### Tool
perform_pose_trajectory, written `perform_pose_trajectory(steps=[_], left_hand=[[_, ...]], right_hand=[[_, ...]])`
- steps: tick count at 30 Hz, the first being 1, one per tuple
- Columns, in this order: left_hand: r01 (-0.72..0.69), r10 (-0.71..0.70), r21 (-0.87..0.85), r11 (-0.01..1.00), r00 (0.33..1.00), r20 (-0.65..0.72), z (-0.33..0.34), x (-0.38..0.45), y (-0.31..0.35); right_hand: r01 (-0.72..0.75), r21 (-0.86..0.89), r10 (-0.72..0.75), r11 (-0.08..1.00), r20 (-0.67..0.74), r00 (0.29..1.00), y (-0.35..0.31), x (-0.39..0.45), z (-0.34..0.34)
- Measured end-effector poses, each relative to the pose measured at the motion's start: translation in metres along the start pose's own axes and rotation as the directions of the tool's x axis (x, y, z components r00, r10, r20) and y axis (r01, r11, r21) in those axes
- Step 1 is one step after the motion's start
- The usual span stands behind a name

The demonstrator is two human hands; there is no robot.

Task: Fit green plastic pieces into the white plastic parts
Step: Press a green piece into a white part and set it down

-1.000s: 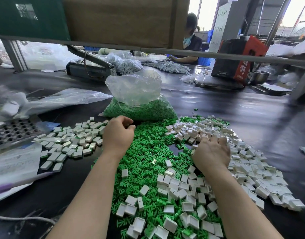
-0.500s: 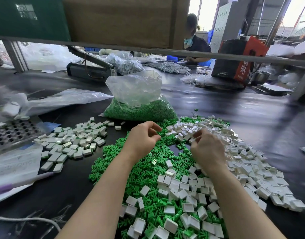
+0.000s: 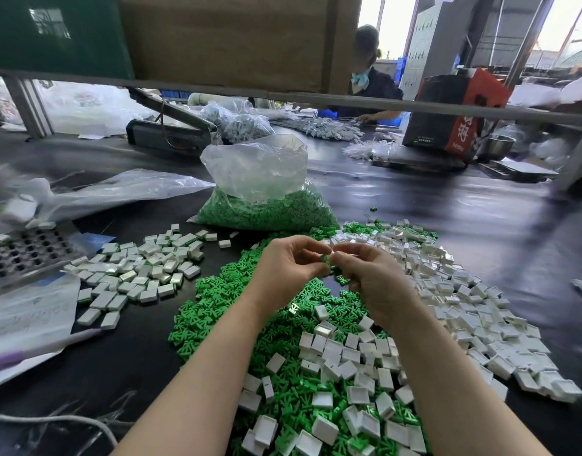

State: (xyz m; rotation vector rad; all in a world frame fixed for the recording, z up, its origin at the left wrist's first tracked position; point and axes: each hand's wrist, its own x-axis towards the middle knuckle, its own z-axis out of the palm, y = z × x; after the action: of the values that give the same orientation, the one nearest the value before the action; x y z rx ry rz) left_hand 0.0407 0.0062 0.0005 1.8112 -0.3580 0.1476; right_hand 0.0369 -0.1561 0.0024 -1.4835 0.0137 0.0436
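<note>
A heap of loose green plastic pieces (image 3: 224, 301) covers the black table in front of me, mixed with empty white plastic parts (image 3: 454, 291) that spread to the right. My left hand (image 3: 284, 268) and my right hand (image 3: 368, 278) meet above the heap, fingertips together. Between them a small green piece (image 3: 326, 259) shows, pinched by my left fingers. My right fingers curl around a small part that is mostly hidden. A separate pile of white parts (image 3: 141, 268) with green edges lies to the left.
A clear bag of green pieces (image 3: 266, 205) stands just beyond my hands. A metal perforated tray (image 3: 23, 251) and plastic sheets (image 3: 29, 311) lie at the left. A heat sealer (image 3: 171, 133), more bags and a red-black box (image 3: 454, 113) stand farther back, where another person works.
My left hand moved right from the left pile and my right hand lifted off the white parts. Both rose and came together over the green heap, now pinching pieces between them.
</note>
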Motion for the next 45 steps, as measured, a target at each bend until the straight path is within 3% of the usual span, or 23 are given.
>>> perform_pose_trajectory(steps=[2, 4, 7, 9, 11, 14, 16, 23, 26, 28, 30, 35, 40, 45], left_hand=[[0.022, -0.023, -0.032, 0.999, 1.0, -0.009, -0.001, 0.0, 0.001], [0.03, -0.03, -0.052, 0.998, 0.999, -0.014, -0.002, 0.0, 0.001], [0.032, -0.033, -0.066, 0.997, 0.999, -0.021, -0.002, 0.001, 0.002], [0.035, -0.037, -0.057, 0.998, 0.999, -0.022, -0.003, 0.0, 0.001], [0.046, -0.047, -0.031, 0.998, 0.999, -0.024, -0.004, 0.0, 0.0], [0.053, -0.053, 0.009, 0.999, 0.998, -0.017, -0.005, 0.0, -0.002], [0.059, -0.059, 0.022, 0.998, 0.998, -0.016, -0.004, 0.001, -0.004], [0.091, -0.093, 0.113, 0.989, 0.995, 0.018, -0.003, 0.003, -0.003], [0.108, -0.164, 0.24, 0.965, 0.961, 0.223, -0.013, 0.002, 0.001], [0.075, -0.226, 0.359, 0.93, 0.888, 0.401, -0.016, -0.001, 0.004], [0.036, -0.264, 0.431, 0.902, 0.834, 0.485, -0.013, -0.003, 0.005], [0.029, -0.268, 0.48, 0.877, 0.858, 0.438, -0.007, -0.003, 0.001], [0.102, -0.211, 0.301, 0.948, 0.911, 0.355, -0.013, -0.002, -0.004], [0.13, -0.112, -0.053, 0.99, 0.959, 0.26, -0.014, 0.0, -0.005]], right_hand=[[0.08, -0.39, -0.101, 0.917, -0.033, 0.994, 0.008, 0.003, -0.002], [0.124, -0.732, -0.139, 0.67, 0.04, 0.989, 0.015, 0.005, -0.003], [0.16, -0.92, -0.078, 0.359, 0.142, 0.987, 0.019, 0.009, -0.002], [0.181, -0.946, -0.092, 0.27, 0.162, 0.982, 0.019, 0.01, -0.001], [0.2, -0.919, -0.139, 0.34, 0.162, 0.977, 0.019, 0.009, -0.001], [0.213, -0.637, -0.218, 0.741, 0.072, 0.973, 0.016, 0.004, 0.003], [0.222, -0.404, -0.223, 0.887, 0.047, 0.974, 0.01, 0.002, 0.004], [0.213, -0.364, -0.221, 0.907, 0.02, 0.975, 0.01, -0.001, 0.001], [0.188, -0.324, -0.21, 0.927, -0.035, 0.977, 0.012, 0.002, -0.003], [0.162, -0.261, -0.19, 0.952, -0.085, 0.978, 0.013, 0.003, -0.004], [0.12, -0.209, -0.148, 0.97, -0.124, 0.981, 0.014, 0.005, -0.005], [0.089, -0.161, -0.114, 0.983, -0.153, 0.982, 0.013, 0.006, -0.006], [0.144, -0.084, -0.151, 0.986, -0.071, 0.986, 0.006, -0.001, -0.004], [0.13, 0.053, -0.124, 0.99, -0.092, 0.988, 0.002, -0.004, -0.004]])
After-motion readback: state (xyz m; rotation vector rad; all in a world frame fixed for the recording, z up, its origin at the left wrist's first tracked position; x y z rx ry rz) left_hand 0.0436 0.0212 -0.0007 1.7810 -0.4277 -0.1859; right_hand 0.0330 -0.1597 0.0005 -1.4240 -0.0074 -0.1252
